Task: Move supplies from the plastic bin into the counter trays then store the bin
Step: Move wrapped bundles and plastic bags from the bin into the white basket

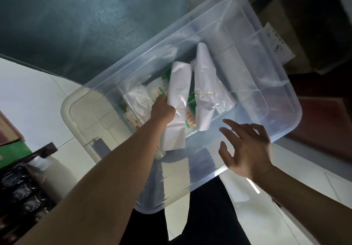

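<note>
The step in hand looks like the unloading: the clear plastic bin [224, 40] sits tilted across the view, its near rim low in front of the person, resting partly on a cloudy white lid [83, 111] that lies on the pale tiled floor [28, 96]. Inside the bin the left hand [162, 109] grips a white roll of bags [178, 92] bound by a thin rubber band, fingers curled round its lower half, with the roll's end hanging down toward the near wall. A second white roll [204, 84], also banded, lies just beside it, touching or nearly so, and under both are flat packets with green and orange print [190, 122] and some thin white folded bags [137, 99]. The right hand [247, 147] hovers over the near right rim of the bin, fingers spread and relaxed, holding nothing; whether it touches the plastic cannot be told. No counter trays are in view, so most of the task seems ahead. The next move likely calls for lifting the gripped roll clear of the bin wall without dragging the loose packets along, while the right hand either steadies the rim or takes the second roll. Cardboard boxes [282, 40] stand beyond the bin on the right.
</note>
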The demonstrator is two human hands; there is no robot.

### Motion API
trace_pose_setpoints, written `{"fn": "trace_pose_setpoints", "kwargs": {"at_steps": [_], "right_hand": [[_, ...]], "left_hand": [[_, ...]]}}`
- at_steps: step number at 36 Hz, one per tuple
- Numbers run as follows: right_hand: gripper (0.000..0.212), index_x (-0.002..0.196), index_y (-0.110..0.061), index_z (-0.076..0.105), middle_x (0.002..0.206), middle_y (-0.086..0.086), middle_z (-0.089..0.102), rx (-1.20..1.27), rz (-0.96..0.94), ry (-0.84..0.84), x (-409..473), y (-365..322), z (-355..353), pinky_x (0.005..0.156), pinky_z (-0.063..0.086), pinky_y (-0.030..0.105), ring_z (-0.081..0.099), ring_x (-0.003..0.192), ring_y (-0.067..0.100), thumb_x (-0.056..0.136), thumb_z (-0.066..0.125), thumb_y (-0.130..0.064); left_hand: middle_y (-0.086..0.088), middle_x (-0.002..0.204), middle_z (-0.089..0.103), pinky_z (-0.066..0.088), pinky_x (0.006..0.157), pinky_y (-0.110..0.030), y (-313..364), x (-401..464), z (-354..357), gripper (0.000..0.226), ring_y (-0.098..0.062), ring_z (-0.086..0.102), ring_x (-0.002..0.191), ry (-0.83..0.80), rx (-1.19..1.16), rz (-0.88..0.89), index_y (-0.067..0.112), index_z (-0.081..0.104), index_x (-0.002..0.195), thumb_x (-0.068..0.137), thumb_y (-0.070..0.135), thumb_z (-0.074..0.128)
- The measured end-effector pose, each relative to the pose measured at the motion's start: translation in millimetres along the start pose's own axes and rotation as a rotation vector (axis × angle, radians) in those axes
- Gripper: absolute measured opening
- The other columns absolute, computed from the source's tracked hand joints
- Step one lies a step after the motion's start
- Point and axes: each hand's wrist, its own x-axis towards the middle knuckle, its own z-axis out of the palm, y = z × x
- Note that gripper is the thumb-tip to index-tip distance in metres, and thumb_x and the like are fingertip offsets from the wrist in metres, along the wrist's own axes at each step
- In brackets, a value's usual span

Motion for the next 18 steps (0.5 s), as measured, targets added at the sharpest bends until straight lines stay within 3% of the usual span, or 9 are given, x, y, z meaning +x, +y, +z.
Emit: {"fn": "trace_pose_setpoints", "kwargs": {"at_steps": [4,7,13,15,18], "right_hand": [[0.036,0.104,-0.017,0.075,0.128,0.003,0.068,0.001,-0.004,-0.019,0,-1,-1,0.089,0.042,0.039,0.071,0.087,0.025,0.082,0.054,-0.037],[0.037,0.103,-0.018,0.075,0.127,0.002,0.068,-0.005,0.013,-0.047,0,-1,-2,0.089,0.042,0.039,0.07,0.087,0.024,0.082,0.053,-0.038],[0.046,0.11,-0.028,0.071,0.13,-0.007,0.065,-0.02,0.171,-0.295,5,-10,-19,0.097,0.04,0.038,0.065,0.106,0.018,0.08,0.044,-0.05],[0.041,0.112,-0.029,0.07,0.131,-0.01,0.063,0.107,0.264,-0.311,13,-17,-34,0.099,0.04,0.037,0.061,0.113,0.019,0.081,0.051,-0.048],[0.03,0.113,-0.021,0.068,0.127,-0.002,0.065,0.541,0.415,-0.25,31,-33,-62,0.099,0.041,0.035,0.058,0.116,0.025,0.083,0.067,-0.028]], "left_hand": [[-0.001,0.106,0.062,0.048,0.077,-0.033,1,-20,-16,0.031,-0.022,0.06,0.091,-0.011,-0.027,0.073,0.016,0.053,0.107,0.083,0.013,0.072],[-0.003,0.108,0.068,0.057,0.081,-0.04,0,-49,-35,0.032,-0.023,0.067,0.092,-0.015,-0.108,0.128,0.018,0.053,0.104,0.081,0.013,0.076],[-0.001,0.106,0.072,0.059,0.085,-0.047,3,-139,-81,0.033,-0.018,0.072,0.091,-0.01,-0.367,0.176,0.014,0.059,0.109,0.081,0.008,0.074],[0.002,0.104,0.071,0.059,0.083,-0.041,9,-171,-100,0.03,-0.017,0.07,0.092,0.005,-0.425,0.181,0.022,0.059,0.104,0.082,0.008,0.074],[0.008,0.097,0.068,0.057,0.076,-0.03,17,-215,-129,0.035,-0.012,0.068,0.086,0.057,-0.502,0.194,0.033,0.056,0.093,0.081,0.007,0.076]]}}
